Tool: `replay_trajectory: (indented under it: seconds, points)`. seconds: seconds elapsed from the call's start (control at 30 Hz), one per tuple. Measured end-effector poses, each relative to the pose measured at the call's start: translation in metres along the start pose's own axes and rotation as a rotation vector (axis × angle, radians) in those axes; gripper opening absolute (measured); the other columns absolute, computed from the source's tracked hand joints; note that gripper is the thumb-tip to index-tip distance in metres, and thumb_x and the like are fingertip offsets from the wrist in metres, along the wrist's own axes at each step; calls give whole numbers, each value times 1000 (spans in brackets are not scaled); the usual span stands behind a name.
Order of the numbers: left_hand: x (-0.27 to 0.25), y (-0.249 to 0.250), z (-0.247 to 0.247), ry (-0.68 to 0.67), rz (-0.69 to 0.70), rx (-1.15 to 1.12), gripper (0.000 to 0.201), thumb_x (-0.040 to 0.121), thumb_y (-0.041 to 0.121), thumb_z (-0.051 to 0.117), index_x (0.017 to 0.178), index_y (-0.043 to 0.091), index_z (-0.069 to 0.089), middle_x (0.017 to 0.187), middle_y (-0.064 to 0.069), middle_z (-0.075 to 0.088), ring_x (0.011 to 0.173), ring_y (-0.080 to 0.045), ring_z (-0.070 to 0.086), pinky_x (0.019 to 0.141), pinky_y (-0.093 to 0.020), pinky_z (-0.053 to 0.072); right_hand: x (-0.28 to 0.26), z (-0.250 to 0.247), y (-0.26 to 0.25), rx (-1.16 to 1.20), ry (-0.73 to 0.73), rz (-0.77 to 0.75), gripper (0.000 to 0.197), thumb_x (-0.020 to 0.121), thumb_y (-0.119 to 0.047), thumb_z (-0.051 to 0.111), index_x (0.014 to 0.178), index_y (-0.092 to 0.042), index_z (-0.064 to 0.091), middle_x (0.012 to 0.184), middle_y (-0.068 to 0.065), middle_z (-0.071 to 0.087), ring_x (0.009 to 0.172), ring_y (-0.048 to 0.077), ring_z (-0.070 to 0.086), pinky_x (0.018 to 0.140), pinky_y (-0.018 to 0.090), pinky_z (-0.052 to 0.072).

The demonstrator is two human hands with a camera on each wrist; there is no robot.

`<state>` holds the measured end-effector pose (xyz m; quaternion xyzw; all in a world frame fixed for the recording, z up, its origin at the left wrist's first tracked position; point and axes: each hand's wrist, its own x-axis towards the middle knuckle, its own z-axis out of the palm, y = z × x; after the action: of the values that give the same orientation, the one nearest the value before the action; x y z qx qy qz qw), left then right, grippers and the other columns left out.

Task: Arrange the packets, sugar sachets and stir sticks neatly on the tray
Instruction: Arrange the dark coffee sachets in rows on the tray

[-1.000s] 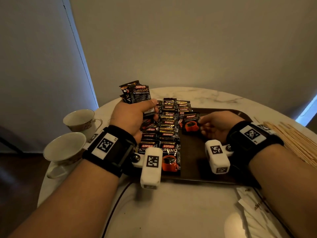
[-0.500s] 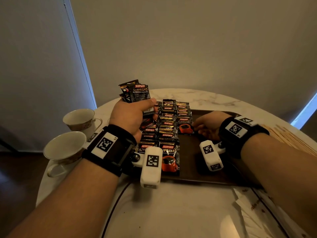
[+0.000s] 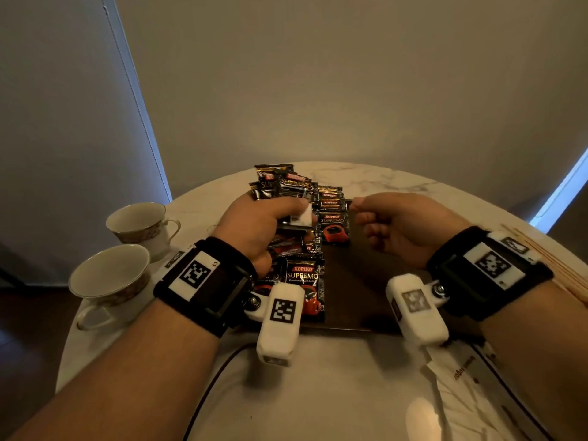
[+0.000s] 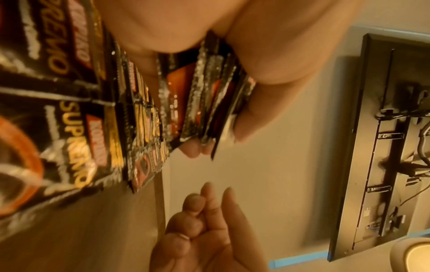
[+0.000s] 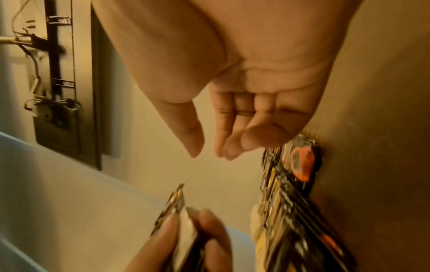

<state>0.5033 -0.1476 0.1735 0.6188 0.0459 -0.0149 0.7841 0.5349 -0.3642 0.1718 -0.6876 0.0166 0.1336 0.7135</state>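
Note:
My left hand [image 3: 299, 211] grips a fanned stack of black Kopiko Supremo packets [image 3: 280, 186] above the left side of the dark brown tray [image 3: 359, 281]. The left wrist view shows my thumb and fingers [image 4: 256, 110] pinching that stack [image 4: 204, 95]. A long overlapping row of packets [image 3: 302, 281] lies along the tray's left part. Beside it a shorter second row ends in a front packet [image 3: 332, 227]. My right hand [image 3: 366, 211] hovers just right of the held stack, fingers loosely curled and holding nothing [image 5: 209, 150].
Two empty teacups [image 3: 109, 275] stand at the table's left edge. Wooden stir sticks [image 3: 556, 265] lie on the table at the far right. White sugar sachets [image 3: 461, 377] lie near the front right, beyond the tray. The tray's right half is bare.
My right hand laid its packet at the front of the second row, let go, and rose toward the stack in my left hand. The left hand kept its grip.

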Motion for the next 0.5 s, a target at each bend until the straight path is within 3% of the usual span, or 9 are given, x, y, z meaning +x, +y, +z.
replay_trajectory:
  seconds: [0.13, 0.2, 0.27, 0.4, 0.5]
  points:
    - [-8, -8, 10, -70, 22, 58, 34, 81, 1, 80, 115, 0, 71, 102, -21, 77, 90, -39, 76, 79, -54, 63, -26, 12, 7, 37, -160, -65, 19, 82, -26, 70, 94, -13, 65, 71, 1, 61, 58, 11, 55, 56, 25, 46]
    - [-11, -13, 15, -77, 70, 125, 35, 81, -1, 80, 115, 4, 72, 102, -19, 77, 90, -37, 77, 78, -51, 63, -30, 16, 9, 57, -173, -77, 22, 76, -31, 71, 89, -14, 63, 71, 2, 59, 58, 12, 54, 55, 25, 46]
    - [-14, -16, 22, -55, 118, 206, 37, 78, 2, 83, 113, 7, 73, 99, -15, 78, 89, -34, 77, 79, -50, 63, -32, 19, 10, 93, -188, -95, 24, 78, -35, 70, 86, -15, 61, 71, 3, 56, 58, 12, 53, 53, 24, 47]
    - [-20, -18, 30, -52, 150, 322, 49, 59, 15, 82, 108, 14, 74, 96, -12, 78, 89, -33, 77, 82, -60, 62, -35, 24, 14, 131, -241, -68, 31, 81, -45, 74, 82, -16, 62, 70, 1, 50, 61, 15, 55, 57, 28, 49]
    - [-27, -17, 29, -140, 113, 319, 40, 64, 9, 83, 103, 7, 73, 98, -17, 77, 93, -36, 76, 86, -59, 61, -38, 25, 16, 123, -283, -64, 33, 82, -50, 72, 80, -18, 62, 69, 0, 50, 63, 14, 54, 59, 27, 50]
